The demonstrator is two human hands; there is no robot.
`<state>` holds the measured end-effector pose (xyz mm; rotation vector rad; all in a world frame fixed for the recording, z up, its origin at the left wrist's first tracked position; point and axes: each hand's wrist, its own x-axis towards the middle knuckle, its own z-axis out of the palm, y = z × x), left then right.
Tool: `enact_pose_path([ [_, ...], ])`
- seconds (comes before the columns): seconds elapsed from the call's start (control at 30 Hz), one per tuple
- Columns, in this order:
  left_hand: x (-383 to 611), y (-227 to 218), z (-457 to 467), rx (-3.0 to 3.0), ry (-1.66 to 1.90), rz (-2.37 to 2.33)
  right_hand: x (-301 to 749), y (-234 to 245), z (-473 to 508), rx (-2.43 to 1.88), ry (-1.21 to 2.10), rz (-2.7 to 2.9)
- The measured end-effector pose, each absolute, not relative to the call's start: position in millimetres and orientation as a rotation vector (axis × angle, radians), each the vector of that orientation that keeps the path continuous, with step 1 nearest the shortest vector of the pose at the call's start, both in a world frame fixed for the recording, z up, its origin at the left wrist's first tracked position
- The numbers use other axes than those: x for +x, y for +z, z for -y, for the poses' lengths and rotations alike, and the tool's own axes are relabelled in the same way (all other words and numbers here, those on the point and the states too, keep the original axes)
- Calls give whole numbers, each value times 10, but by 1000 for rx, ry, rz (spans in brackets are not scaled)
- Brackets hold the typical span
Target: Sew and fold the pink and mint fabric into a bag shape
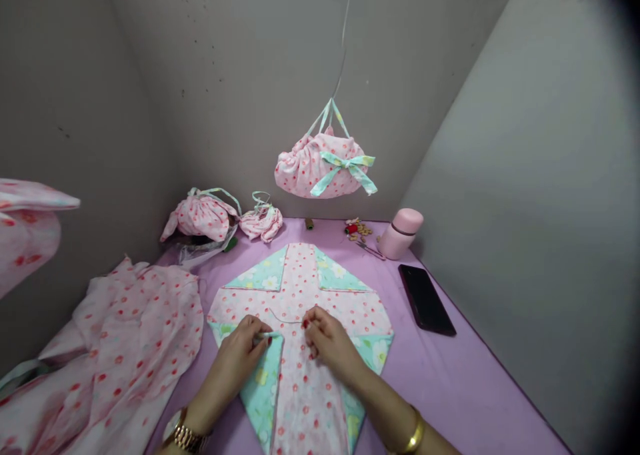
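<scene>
Your thread [285,321] may snag, as its slack tail curls across the cloth [300,268]; a loose pinch could let the mint corner [265,378] shift. Your left hand [246,341] pinches that corner's edge; your right hand's [327,341] fingers press together at the thread, any needle indistinct. The cloth lies on the tabletop [450,388], pink with red dots, its mint corners flowered.

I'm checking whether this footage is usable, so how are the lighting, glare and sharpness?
Head view throughout: soft, fairly even light; a bright glint on the gold bracelet; the patterned cloth clear enough to show its spots; the thread at the right hand thin but visible; a blurred dark patch over the upper right corner.
</scene>
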<state>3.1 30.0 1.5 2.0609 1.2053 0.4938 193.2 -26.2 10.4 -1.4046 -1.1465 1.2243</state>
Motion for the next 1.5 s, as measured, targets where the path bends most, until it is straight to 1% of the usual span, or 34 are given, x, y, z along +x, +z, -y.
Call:
enact_pose_path([
  [0.2,5,-69,-334,1808,490,-1097,1776,-27,275,-1550,1004,1466],
  [0.33,9,-79,-344,1726,484,-1086,1762,-22,281,-1556,915,1543],
  [0.83,20,-102,-340,1733,534,-1120,1709,-33,263,-1621,832,1684],
  [1.5,19,-83,-323,1785,556,-1117,1702,-49,252,-1644,843,1724],
])
